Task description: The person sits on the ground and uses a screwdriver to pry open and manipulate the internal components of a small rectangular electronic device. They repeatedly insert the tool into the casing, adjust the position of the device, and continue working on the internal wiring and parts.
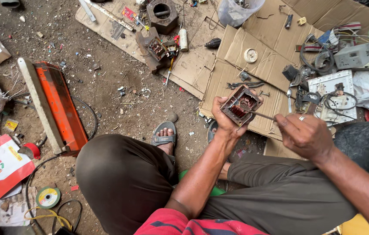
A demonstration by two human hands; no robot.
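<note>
My left hand (224, 118) grips a small square transformer core (240, 105) with reddish copper winding showing inside its rusty frame, held above my knees. My right hand (305, 135), with a ring on one finger, pinches a thin metal rod (260, 114) whose tip pokes into the core's winding. Both forearms reach out over my dark trousers as I sit on the ground. A sandalled foot (164, 135) sticks out below the core.
Flattened cardboard (254, 69) lies ahead with tools, a roll of tape (250, 55), wires and electrical parts (337, 82). Another dismantled core (158, 48) and a square metal block (162, 14) sit farther off. An orange and grey bar (56, 106) lies left on dirt; a tape roll (47, 197) lies near.
</note>
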